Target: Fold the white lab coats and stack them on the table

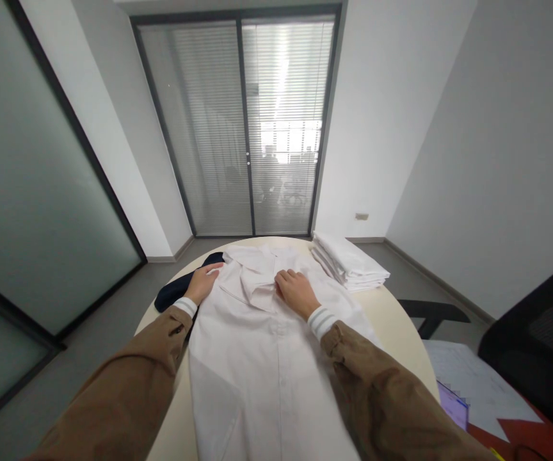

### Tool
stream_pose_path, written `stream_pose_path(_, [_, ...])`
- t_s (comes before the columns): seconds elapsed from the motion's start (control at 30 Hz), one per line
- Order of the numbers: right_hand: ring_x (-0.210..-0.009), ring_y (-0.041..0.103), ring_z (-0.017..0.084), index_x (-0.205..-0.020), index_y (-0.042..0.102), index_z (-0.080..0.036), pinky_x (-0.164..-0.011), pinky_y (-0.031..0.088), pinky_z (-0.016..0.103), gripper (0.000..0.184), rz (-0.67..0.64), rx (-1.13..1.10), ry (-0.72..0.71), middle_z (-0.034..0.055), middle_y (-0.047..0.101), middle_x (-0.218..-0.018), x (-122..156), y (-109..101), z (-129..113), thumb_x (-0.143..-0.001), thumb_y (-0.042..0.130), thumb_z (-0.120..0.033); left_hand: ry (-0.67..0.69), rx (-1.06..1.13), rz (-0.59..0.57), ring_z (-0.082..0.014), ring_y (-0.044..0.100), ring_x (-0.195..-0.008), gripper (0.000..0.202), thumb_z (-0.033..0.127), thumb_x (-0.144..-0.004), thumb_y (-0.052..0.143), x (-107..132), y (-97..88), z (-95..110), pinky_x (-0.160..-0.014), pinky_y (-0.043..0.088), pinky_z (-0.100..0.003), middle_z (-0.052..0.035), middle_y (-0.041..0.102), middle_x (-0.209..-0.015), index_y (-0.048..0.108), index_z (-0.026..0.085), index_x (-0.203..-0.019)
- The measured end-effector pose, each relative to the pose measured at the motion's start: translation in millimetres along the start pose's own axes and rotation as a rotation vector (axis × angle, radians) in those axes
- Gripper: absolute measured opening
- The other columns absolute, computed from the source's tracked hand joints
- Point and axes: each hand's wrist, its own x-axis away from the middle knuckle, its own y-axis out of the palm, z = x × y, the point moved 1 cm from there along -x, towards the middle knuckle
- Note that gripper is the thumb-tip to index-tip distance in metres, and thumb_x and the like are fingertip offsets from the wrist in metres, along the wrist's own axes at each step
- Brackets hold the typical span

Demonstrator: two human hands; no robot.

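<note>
A white buttoned garment (pixel 262 358) lies spread out lengthwise on a round cream table (pixel 392 320), its collar at the far end. My left hand (pixel 203 282) rests flat on the garment's left shoulder, fingers stretched out. My right hand (pixel 296 291) lies on the chest just right of the collar, knuckles bent and fingers curled onto the cloth. Both arms wear brown sleeves with striped white cuffs.
A stack of folded white garments (pixel 351 262) sits at the table's far right. A dark blue cloth (pixel 180 288) lies under the left shoulder at the table's left edge. Papers (pixel 473 384) and a black chair (pixel 540 339) are at right. Glass doors with blinds stand behind.
</note>
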Motion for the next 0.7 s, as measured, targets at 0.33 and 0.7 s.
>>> stream_pose_path(0.33, [-0.077, 0.061, 0.024, -0.070, 0.066, -0.020, -0.071, 0.037, 0.034, 0.009, -0.355, -0.105, -0.151, 0.0085, 0.071, -0.079, 96, -75, 58, -0.070, 0.059, -0.016, -0.146, -0.047, 0.123, -0.0266, 0.071, -0.097, 0.045, 0.011, -0.074, 0.055, -5, -3.5, -14, -0.091, 0.054, -0.035, -0.0129, 0.075, -0.113, 0.075, 0.013, -0.114])
stream_pose_path(0.7, [-0.079, 0.067, 0.025, -0.104, 0.063, -0.022, -0.065, 0.038, 0.030, 0.041, -0.454, -0.240, -0.036, 0.0066, 0.073, -0.092, 104, -36, 40, -0.072, 0.075, -0.046, -0.072, -0.056, 0.093, -0.0278, 0.067, -0.112, 0.039, 0.018, -0.079, 0.062, -7, 0.5, -5, -0.102, 0.048, -0.036, -0.0128, 0.073, -0.119, 0.074, 0.014, -0.116])
